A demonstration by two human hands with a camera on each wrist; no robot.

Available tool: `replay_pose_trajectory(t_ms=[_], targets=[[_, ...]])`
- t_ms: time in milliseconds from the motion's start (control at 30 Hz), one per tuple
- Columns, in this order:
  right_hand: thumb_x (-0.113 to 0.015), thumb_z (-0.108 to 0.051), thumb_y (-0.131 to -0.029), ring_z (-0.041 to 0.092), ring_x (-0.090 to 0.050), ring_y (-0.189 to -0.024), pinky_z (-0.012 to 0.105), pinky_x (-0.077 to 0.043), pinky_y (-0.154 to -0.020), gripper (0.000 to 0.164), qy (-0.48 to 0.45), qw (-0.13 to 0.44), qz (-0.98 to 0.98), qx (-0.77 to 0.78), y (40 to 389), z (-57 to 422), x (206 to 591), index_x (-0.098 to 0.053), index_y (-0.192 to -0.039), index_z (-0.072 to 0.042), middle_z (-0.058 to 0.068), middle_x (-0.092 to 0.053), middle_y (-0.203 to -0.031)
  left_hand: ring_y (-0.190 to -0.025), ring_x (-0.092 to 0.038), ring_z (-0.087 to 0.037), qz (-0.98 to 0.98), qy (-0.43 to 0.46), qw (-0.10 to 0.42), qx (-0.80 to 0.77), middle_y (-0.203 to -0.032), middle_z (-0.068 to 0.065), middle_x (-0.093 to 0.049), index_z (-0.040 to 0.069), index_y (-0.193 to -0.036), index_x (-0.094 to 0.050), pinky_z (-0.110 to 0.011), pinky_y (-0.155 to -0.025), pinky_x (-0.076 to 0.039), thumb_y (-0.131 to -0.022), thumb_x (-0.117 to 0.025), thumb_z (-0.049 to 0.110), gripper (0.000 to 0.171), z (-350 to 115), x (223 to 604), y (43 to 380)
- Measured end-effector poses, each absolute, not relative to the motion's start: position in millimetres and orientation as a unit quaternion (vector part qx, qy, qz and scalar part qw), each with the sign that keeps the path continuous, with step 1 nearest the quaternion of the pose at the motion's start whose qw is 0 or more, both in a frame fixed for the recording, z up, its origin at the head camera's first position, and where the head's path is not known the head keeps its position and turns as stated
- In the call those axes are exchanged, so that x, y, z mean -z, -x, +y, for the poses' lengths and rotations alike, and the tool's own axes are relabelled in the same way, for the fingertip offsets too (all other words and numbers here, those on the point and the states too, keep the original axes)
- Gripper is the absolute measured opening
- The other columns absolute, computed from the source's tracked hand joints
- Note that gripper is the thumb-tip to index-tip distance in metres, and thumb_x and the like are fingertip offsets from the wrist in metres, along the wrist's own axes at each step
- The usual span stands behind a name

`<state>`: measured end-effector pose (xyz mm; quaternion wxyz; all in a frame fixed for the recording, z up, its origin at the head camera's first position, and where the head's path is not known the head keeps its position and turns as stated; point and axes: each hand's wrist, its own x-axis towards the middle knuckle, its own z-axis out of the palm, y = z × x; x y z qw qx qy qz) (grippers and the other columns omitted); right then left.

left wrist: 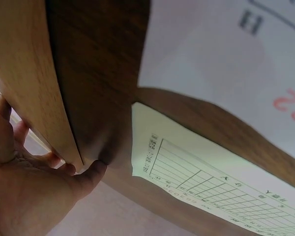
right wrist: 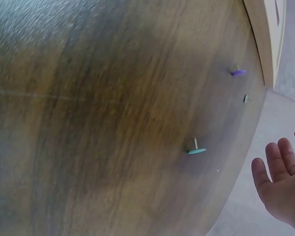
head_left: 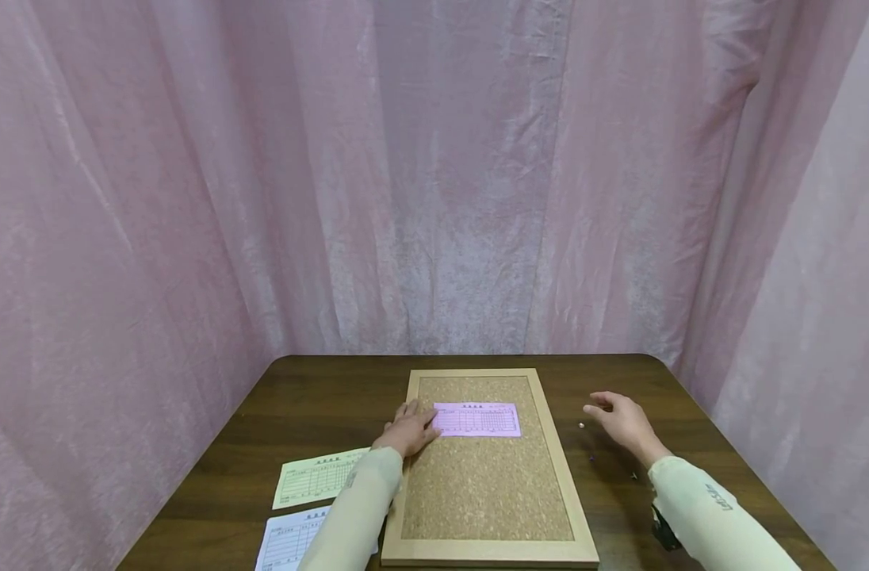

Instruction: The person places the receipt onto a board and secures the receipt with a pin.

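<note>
One bluish slip [head_left: 290,541] and one green slip [head_left: 319,479] lie nearest me by my left sleeve [head_left: 363,507], probably laid off the corkboard [head_left: 488,492] so they don't crowd it. Farther up, my left hand [head_left: 408,429] rests, fingers spread, over the wooden frame [head_left: 491,551] and the left end of the purple slip [head_left: 480,422] on the corkboard's upper half, likely steadying it, while my right hand [head_left: 625,423], fingers apart and gripping nothing I can see, hovers by three thumbtacks [right wrist: 196,151] within easy reach.

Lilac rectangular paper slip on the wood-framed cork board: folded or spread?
Spread: the lilac slip lies flat on the cork board, its printed side facing up.
</note>
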<state>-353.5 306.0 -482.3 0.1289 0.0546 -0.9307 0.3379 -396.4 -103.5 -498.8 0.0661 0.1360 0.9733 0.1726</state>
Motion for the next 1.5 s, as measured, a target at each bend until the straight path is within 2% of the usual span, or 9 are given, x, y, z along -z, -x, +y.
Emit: replay_pose_trajectory(t_ms=[200, 967, 1500], targets=[[-0.064, -0.026, -0.098, 0.043, -0.060, -0.108, 0.053, -0.048, -0.089, 0.044, -0.044, 0.116, -0.927, -0.354, 353, 310, 486, -0.061, -0.125, 0.009, 0.028, -0.064, -0.118, -0.148, -0.015, -0.041, 0.973, -0.137, 0.066, -0.173, -0.161, -0.020, -0.021, 0.019, -0.150, -0.047, -0.067, -0.108, -0.025, -0.102, -0.054, 0.040, 0.052, -104, 501, 397], [-0.064, -0.023, -0.098, 0.048, -0.054, -0.116, 0.056, -0.043, -0.095, 0.043, -0.016, 0.066, -0.927, -0.368, 358, 321, 495, -0.061, -0.126, 0.009, 0.031, -0.060, -0.124, -0.147, -0.015, -0.042, 0.973, -0.141, 0.068, -0.171, -0.161, -0.021, -0.021, 0.019, -0.150, -0.046, -0.068, -0.108, -0.024, -0.102, -0.053, 0.039, 0.053, -104, 496, 394], [-0.065, -0.021, -0.098, 0.048, -0.054, -0.115, 0.055, -0.044, -0.094, 0.041, -0.010, 0.042, -0.924, -0.379, 361, 322, 502, -0.061, -0.124, 0.010, 0.030, -0.060, -0.123, -0.147, -0.015, -0.043, 0.971, -0.144, 0.067, -0.179, -0.160, -0.022, -0.021, 0.018, -0.150, -0.047, -0.068, -0.108, -0.023, -0.102, -0.054, 0.038, 0.052, -104, 493, 392]])
